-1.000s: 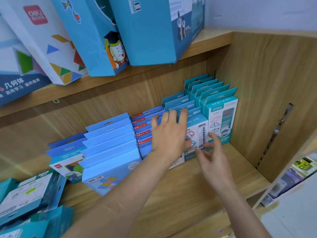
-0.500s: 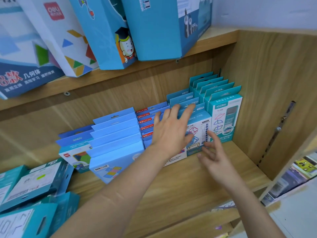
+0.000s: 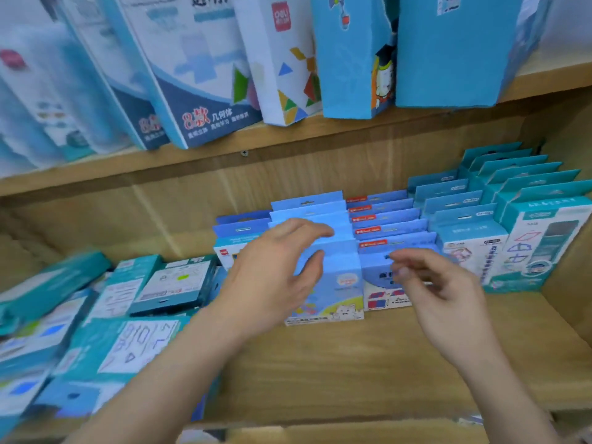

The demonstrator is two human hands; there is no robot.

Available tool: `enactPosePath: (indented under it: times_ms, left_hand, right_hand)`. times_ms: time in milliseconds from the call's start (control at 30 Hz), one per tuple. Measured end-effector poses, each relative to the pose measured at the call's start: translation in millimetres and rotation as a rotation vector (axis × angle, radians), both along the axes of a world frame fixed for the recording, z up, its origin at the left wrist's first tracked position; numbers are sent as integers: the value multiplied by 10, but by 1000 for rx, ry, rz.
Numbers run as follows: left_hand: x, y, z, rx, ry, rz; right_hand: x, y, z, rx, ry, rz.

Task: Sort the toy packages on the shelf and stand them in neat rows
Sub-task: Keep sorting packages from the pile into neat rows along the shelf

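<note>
Several rows of toy packages stand on the wooden shelf (image 3: 368, 363). A light blue row (image 3: 333, 283) stands in the middle, a row with red labels (image 3: 390, 232) to its right, then a white-fronted row (image 3: 471, 251) and a teal row (image 3: 544, 245) at the far right. My left hand (image 3: 275, 283) is spread over the front of the light blue row, thumb on the front package and fingers over the top edges. My right hand (image 3: 439, 283) hovers with loosely curled fingers before the red-label row, holding nothing.
Loose teal packages (image 3: 134, 322) lie flat in a jumbled pile at the left of the shelf. Large boxes (image 3: 205, 75) lean on the upper shelf. The wooden side wall (image 3: 576, 283) closes off the right. Bare shelf board lies in front of the rows.
My view has swung left. My left hand moved from the white-fronted row to the light blue row. My right hand followed left and now hangs before the red-label row.
</note>
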State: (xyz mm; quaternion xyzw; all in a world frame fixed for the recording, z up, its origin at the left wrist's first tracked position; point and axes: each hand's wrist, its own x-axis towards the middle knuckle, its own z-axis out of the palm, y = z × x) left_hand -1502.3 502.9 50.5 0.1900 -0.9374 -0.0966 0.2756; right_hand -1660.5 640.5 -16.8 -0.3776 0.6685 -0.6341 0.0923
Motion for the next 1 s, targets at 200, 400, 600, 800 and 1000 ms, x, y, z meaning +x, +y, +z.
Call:
enactPosePath:
  times_ms: [200,400,600,800,1000]
  left_hand:
    - [1086,-336,47,8,47,200]
    - [2253,-827,-19,-42,-20,485]
    - [3328,-1398,-138,5,-180,758]
    - [3744,-1954,-269,2,-433,809]
    - [3782,-2164,-95,-242,-345,801]
  right_hand:
    - [747,-563,237,54,94,304]
    - [1637,-1207,348,179,343,505]
    - [2456,-1877,378,345,555,638]
    - [3069,-2386,483,512,668,733]
    - [3319,-2651,536,519,618,741]
